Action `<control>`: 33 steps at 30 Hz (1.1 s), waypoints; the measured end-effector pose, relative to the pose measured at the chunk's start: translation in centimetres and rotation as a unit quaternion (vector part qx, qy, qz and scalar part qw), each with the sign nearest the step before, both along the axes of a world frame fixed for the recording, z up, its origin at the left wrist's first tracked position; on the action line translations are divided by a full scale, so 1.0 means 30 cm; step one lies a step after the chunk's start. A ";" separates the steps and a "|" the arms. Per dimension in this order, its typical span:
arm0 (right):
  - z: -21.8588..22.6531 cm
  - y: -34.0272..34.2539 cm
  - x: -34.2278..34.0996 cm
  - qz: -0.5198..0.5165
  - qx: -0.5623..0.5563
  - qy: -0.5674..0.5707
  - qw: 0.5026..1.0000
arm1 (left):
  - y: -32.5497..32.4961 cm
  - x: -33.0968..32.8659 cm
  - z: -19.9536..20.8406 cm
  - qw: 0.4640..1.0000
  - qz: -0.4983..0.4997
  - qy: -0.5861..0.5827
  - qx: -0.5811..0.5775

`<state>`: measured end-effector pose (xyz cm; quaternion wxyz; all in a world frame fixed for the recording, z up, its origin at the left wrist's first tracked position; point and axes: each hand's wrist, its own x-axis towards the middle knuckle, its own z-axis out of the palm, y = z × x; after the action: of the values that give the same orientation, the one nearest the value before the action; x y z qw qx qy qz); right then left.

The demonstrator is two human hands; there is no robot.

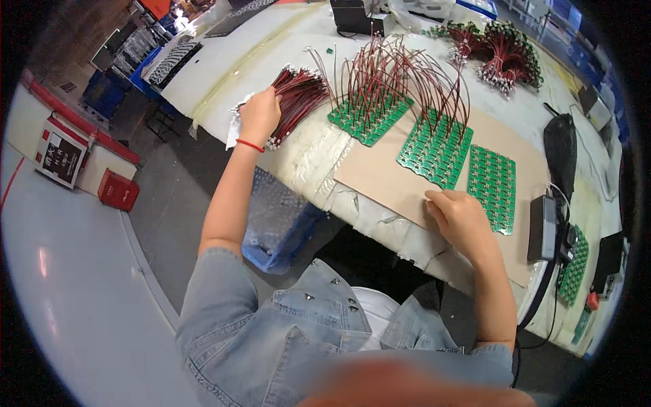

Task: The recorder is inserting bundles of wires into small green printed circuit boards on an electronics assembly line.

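My left hand (261,117) is closed at the left side of a thick bundle of dark red wires (302,102) with small white connectors at the ends. Its fingertips press into the wires, and how many they grip is hidden. Just below the middle green circuit board (435,150), my right hand (462,218) is curled with thumb and finger together; anything between them is too small to make out. Red wires stand up from that board and from the left green board (369,117). A third board (492,186), to the right, has no wires on it.
A brown cardboard sheet (380,183) lies under the boards. More bundled wires (508,57) lie at the far right. At the right edge are a grey box-shaped device (542,227) with cables and another green board (574,268). A blue bin (274,254) stands below the table.
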<state>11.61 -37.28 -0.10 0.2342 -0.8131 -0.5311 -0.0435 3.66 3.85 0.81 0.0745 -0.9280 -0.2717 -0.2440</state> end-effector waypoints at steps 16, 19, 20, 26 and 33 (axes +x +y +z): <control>0.018 -0.011 -0.003 0.017 -0.028 -0.010 0.999 | 0.152 -0.002 0.000 0.925 -0.097 -0.065 -0.362; 0.009 -0.012 -0.001 0.021 -0.027 -0.013 0.999 | 0.100 0.000 0.047 0.902 -0.027 -0.061 -0.426; 0.008 -0.013 0.000 0.019 -0.030 -0.013 0.999 | 0.080 0.001 0.057 0.888 -0.043 -0.056 -0.454; 0.011 -0.019 0.002 0.019 -0.032 -0.013 0.999 | 0.054 -0.022 0.134 0.808 -0.011 0.061 -0.586; 0.013 -0.013 -0.004 0.019 -0.036 -0.019 0.999 | 0.161 -0.039 0.105 0.619 -0.085 -0.169 -0.762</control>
<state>11.49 -37.68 0.30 0.1957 -0.8098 -0.5520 -0.0351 2.48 8.67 3.97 -0.7277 -0.6133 -0.2875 -0.1076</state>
